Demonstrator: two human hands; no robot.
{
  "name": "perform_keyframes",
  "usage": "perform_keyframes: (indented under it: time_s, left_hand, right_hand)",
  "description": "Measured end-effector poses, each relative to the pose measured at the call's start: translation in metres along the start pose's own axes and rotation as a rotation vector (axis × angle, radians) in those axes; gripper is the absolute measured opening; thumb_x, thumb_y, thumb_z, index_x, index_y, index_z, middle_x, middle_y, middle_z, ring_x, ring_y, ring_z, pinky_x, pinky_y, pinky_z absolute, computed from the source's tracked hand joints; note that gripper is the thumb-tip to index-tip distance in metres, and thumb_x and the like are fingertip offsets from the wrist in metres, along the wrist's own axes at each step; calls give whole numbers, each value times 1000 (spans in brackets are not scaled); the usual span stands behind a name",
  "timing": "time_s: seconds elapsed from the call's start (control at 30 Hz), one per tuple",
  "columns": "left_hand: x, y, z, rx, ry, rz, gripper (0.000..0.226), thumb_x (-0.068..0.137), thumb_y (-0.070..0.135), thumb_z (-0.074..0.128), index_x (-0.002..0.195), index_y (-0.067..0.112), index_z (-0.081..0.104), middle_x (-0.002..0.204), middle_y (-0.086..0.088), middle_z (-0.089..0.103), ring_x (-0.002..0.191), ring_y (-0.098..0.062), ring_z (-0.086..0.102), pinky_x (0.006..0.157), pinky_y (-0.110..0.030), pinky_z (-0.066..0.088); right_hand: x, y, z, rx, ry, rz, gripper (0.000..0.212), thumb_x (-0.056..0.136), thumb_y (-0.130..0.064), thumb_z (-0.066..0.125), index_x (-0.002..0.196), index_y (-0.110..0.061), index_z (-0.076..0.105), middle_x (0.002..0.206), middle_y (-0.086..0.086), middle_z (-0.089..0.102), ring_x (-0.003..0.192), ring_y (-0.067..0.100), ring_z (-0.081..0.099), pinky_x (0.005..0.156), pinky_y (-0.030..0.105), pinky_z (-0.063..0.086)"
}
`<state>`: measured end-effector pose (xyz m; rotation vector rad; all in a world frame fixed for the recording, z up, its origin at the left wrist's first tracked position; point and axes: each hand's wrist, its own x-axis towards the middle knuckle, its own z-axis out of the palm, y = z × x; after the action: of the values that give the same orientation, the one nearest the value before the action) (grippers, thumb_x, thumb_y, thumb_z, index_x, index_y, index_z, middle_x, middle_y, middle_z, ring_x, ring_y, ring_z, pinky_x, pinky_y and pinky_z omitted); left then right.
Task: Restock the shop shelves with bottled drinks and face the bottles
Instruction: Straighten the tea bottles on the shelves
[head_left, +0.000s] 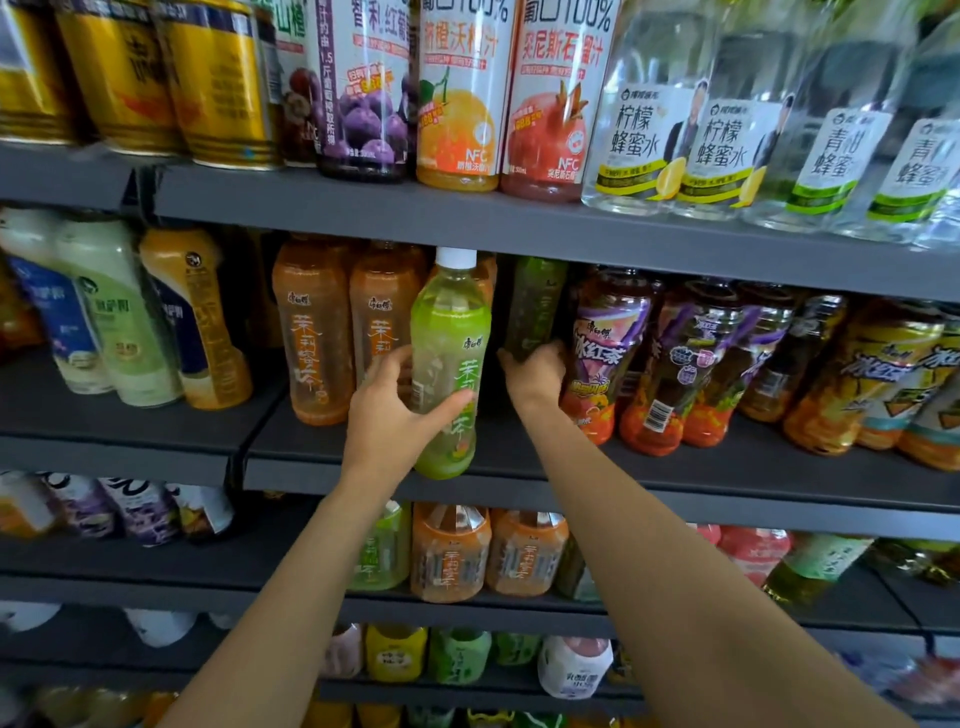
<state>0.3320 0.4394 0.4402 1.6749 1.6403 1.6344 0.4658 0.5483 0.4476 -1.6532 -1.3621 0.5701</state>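
Two bare forearms reach up from the near edge toward the middle shelf (519, 480) of a shop's drinks rack. The left hand (387, 415) grips a pale green tea bottle (449, 364) with a white cap — thumb and fingers wrapped around its lower half — holding it upright at the shelf's front edge, just right of two orange tea bottles (317, 332). The right hand (535, 371) reaches farther in, its fingers curled around the base of a darker green bottle (535, 306) standing deep in the shadowed row, just left of the purple-labelled iced tea bottles (608, 353). The two hands are apart, with a dark gap in the row between them. On the shelf below, near the forearms, stand more orange bottles (449, 553) and a green one. Farther up, the top shelf carries yellow cans (218, 83) at left, fruit juice bottles (460, 98) in the middle and clear honey water bottles (644, 119) at right. To the far left on the middle level stand milky drink bottles (119, 312) — slightly blurred.
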Motion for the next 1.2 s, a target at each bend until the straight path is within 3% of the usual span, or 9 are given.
perform_keyframes:
  time_s: [0.23,0.43,0.63,0.83,1.0,1.13,1.2]
  left_hand:
    - [3,-6,-2,-18,-21,16,60,69,40,76,119,17,53,111,7,55,105,-10,54,88,-26,44]
    - [1,-6,-2,-11,-28,16,67,66,50,73,120,16,52,115,3,57,107,-13,54,91,-30,45]
    - [0,0,-4,21,-17,7,58,70,41,76,118,16,56,114,1,60,105,-15,57,91,-37,48]
    - [-1,13,7,160,-79,34,67,68,60,69,118,16,58,112,-1,64,104,-19,59,89,-40,49]
    - [-7,33,32,291,-46,93,61,77,53,64,115,6,57,111,-8,61,101,-24,59,81,-33,47]
    - [-14,40,44,450,-57,93,67,85,56,51,125,2,46,123,-11,50,111,-29,52,82,-35,46]
    - [-23,31,46,518,-72,82,65,87,55,47,126,3,46,127,-12,45,117,-29,47,85,-35,45]
  right_hand:
    - [35,4,14,-148,61,80,61,86,-30,62,133,1,37,136,21,43,127,33,42,106,40,35]
    - [-5,13,18,-72,183,-17,61,80,-23,70,125,4,38,127,20,45,120,34,45,93,37,35]
    - [-19,11,9,-87,149,-33,58,82,-21,68,124,3,36,126,21,46,118,35,46,92,38,38]
    - [-37,11,-11,-101,17,-79,55,88,-9,57,133,5,29,129,25,48,120,38,48,93,40,40]
    - [-56,37,-54,2,-190,-206,52,86,9,47,136,0,34,129,18,53,121,29,51,97,31,41]
    - [-67,41,-70,131,-545,-187,58,84,6,59,136,-5,35,136,12,46,125,21,46,97,26,40]
    - [-74,42,-66,138,-554,-214,64,82,-4,67,136,-8,35,136,6,47,123,16,45,98,26,41]
